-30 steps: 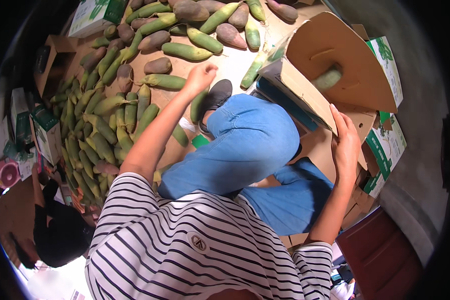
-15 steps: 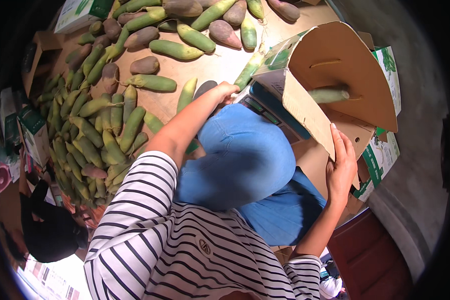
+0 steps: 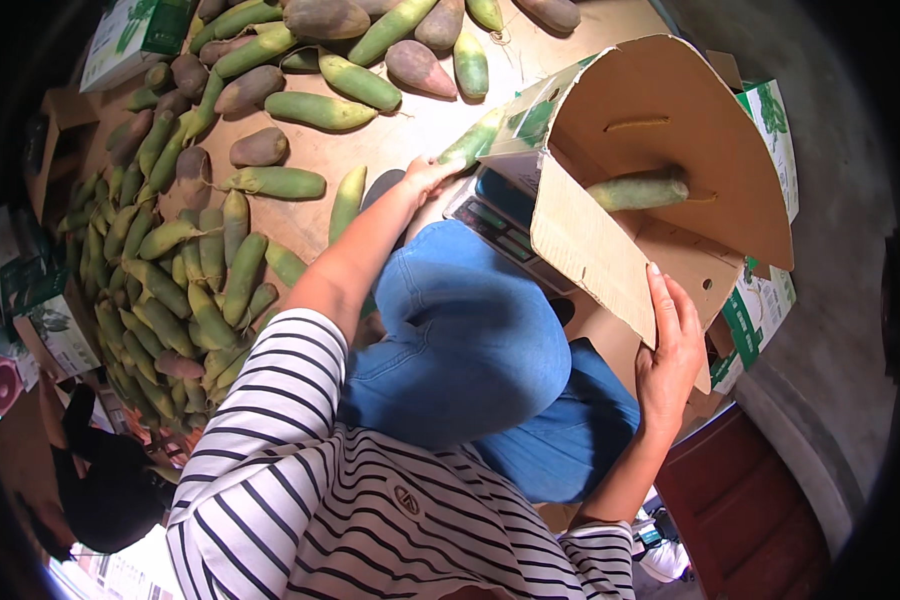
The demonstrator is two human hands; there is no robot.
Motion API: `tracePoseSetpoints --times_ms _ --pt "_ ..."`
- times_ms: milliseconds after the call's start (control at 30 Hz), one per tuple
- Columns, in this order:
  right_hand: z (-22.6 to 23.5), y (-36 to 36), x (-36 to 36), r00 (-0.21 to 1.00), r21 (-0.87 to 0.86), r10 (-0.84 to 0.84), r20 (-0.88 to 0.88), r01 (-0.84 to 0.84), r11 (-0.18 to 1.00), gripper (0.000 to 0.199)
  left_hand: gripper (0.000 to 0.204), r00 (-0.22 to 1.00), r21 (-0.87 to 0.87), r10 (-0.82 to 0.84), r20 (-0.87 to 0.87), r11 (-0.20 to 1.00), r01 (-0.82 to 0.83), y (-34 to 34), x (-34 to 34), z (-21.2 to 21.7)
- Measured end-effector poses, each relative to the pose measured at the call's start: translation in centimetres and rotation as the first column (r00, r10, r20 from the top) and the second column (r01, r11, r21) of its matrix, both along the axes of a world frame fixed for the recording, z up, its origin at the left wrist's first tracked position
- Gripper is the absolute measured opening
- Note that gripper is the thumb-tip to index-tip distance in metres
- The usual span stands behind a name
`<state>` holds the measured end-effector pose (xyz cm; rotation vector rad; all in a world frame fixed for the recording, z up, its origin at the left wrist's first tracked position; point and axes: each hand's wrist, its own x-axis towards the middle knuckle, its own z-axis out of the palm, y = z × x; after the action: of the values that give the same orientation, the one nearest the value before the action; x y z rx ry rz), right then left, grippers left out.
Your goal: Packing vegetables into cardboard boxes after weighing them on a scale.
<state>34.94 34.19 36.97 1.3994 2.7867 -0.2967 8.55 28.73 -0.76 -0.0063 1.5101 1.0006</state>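
Note:
My left hand [image 3: 428,180] is closed around the end of a long green vegetable [image 3: 470,140], holding it at the open mouth of a tilted cardboard box [image 3: 670,150]. My right hand [image 3: 668,350] lies flat against the box's near flap [image 3: 595,255] and steadies it. One green vegetable [image 3: 638,190] lies inside the box. The box leans over a weighing scale [image 3: 495,215] beside my knee in blue jeans.
Many long green and brownish vegetables [image 3: 185,270] cover brown cardboard sheets on the floor to my left and ahead. Printed white-and-green cartons [image 3: 760,310] stand to the right of the box and at the far left [image 3: 130,40]. A dark red wooden surface [image 3: 750,500] is at lower right.
My left hand has left the pile and brought a green vegetable rightward to the box mouth. The box has tipped further toward me, with my right hand still on its flap.

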Motion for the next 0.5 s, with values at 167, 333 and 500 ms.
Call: tracePoseSetpoints --times_ms 167,333,500 --pt "0.2 -0.1 0.2 1.0 -0.007 -0.023 -0.001 0.023 1.0 0.076 0.041 0.968 0.057 0.246 -0.036 0.968 -0.244 0.1 -1.2 3.7" --pt "0.1 0.1 0.1 0.999 -0.007 0.008 -0.047 -0.009 1.0 0.07 0.042 0.902 0.222 0.288 -0.32 0.949 -0.224 -8.6 -4.7 9.7" --pt "-0.1 0.1 0.8 1.0 0.071 0.017 -0.012 -0.016 0.997 0.064 0.034 0.793 0.374 0.444 -0.417 0.879 -0.296 -14.7 -7.0 19.8"
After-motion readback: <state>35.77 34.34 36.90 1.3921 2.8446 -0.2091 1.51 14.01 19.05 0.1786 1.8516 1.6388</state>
